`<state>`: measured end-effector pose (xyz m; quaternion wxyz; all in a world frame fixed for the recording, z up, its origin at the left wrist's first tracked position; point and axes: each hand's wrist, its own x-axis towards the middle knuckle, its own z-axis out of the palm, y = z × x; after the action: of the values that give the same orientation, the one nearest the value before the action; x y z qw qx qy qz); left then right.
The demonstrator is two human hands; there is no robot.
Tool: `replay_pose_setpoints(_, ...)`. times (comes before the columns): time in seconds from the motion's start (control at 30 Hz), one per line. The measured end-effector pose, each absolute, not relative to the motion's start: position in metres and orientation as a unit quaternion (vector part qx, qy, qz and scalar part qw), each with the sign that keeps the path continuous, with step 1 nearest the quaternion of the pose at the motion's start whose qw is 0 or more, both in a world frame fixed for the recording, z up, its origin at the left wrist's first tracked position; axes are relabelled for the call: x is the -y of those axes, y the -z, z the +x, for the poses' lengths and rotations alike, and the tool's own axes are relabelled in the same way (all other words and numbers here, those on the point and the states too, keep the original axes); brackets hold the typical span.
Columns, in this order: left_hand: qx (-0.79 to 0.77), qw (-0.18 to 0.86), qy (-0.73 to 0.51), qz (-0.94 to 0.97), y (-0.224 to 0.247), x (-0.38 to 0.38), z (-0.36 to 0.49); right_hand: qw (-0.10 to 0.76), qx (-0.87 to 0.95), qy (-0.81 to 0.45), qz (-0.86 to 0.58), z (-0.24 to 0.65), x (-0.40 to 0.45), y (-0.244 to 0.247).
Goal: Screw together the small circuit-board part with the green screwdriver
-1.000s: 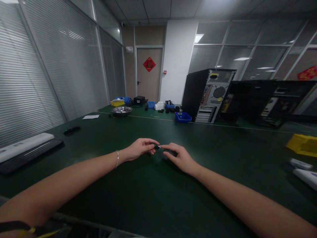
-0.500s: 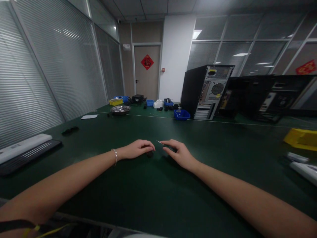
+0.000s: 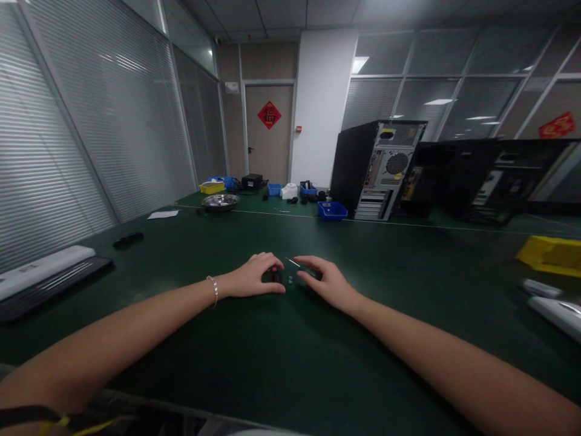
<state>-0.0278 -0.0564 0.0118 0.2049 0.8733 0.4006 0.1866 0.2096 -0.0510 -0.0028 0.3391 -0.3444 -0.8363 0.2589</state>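
Mid-frame, the half-open left hand (image 3: 259,277) curved round a dark part (image 3: 276,277); the right hand (image 3: 327,283) gripped a left-pointing tool (image 3: 293,262).

On the far left, a metal bowl (image 3: 220,203) stands near a yellow bin (image 3: 211,188). Farther right, a black computer tower (image 3: 372,172) (its fan grille (image 3: 397,163) facing the near side) stands beside a blue parts bin (image 3: 332,211). A red diamond-shaped sign (image 3: 269,115) hangs on the door (image 3: 272,145).
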Motion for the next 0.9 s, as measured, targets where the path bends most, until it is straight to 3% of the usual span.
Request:
replay_pose_setpoints(0.23,-0.361,0.250,-0.219,0.872,-0.006,0.052,-0.029,0.236,0.869,-0.207,-0.383,0.203,0.046,0.005)
replay_pose_setpoints(0.4,-0.362,0.312,-0.261,0.839,-0.005,0.047,-0.031,0.212,0.873,-0.181,-0.400,0.201,0.044,0.006)
replay_pose_setpoints(0.57,-0.350,0.385,-0.290,0.803,-0.004,0.048,-0.027,0.240,0.865,-0.193,-0.396,0.202,0.047,0.006)
replay_pose_setpoints(0.73,-0.333,0.470,-0.301,0.760,0.000,0.050,-0.022,0.365,0.829,-0.229,-0.356,0.202,0.056,0.002)
replay_pose_setpoints(0.9,-0.338,0.455,-0.317,0.760,-0.002,0.057,-0.016,0.391,0.827,-0.225,-0.335,0.199,0.059,0.001)
